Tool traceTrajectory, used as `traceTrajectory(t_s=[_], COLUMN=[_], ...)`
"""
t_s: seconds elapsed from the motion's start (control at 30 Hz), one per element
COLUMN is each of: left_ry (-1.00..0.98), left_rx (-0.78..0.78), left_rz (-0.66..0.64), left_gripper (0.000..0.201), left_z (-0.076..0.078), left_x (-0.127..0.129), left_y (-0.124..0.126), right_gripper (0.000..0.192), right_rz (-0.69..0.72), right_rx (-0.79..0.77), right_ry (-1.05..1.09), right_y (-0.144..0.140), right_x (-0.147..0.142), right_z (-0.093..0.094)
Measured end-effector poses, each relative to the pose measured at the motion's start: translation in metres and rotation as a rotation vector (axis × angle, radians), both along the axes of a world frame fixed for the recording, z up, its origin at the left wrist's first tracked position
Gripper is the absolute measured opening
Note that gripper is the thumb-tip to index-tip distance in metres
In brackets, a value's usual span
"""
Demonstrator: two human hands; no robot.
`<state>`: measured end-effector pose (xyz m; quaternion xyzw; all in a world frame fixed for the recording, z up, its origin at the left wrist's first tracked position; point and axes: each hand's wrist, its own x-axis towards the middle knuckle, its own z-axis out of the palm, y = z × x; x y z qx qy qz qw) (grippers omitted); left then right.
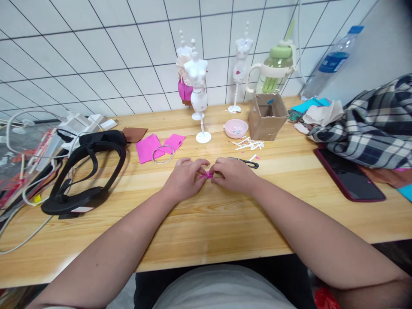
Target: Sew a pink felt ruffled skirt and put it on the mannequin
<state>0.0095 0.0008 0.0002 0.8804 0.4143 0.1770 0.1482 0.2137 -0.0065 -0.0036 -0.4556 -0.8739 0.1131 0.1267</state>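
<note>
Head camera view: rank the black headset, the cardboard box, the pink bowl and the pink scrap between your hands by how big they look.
1. Black headset, though it lies nearer the camera.
2. Cardboard box.
3. Pink bowl.
4. Pink scrap, pinched between left hand and right hand.

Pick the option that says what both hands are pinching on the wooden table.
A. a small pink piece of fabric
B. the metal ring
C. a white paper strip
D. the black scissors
A: the left hand and right hand meet at their fingertips around a small pink piece of fabric, while the metal ring and the black scissors lie untouched on the wooden table behind them.
</note>
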Motion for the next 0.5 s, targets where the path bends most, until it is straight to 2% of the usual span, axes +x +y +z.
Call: traceTrajectory(t_s=[0.2,0.3,0.5], left_ry=[-0.064,-0.081,-0.072], left_rx=[-0.02,-0.034,-0.011], left_rz=[0.065,0.046,0.033], left_gripper=[0.032,0.039,0.034], left_z=[-0.003,-0.004,-0.0056], left_x=[-0.0004,0.0004,0.0041], left_y=[0.0012,0.0002,0.0001], right_gripper=[0.02,0.019,0.018], right_rz=[-0.052,-0.068,-0.094], right_rx=[-0.031,-0.069,-0.08], right_ry=[-0.015,0.022,0.113], right_y=[0.0019,0.0026,0.001], right_x=[-0.0062,-0.0056,-0.003], right_z=[-0.0011,-0.0019,-0.0021])
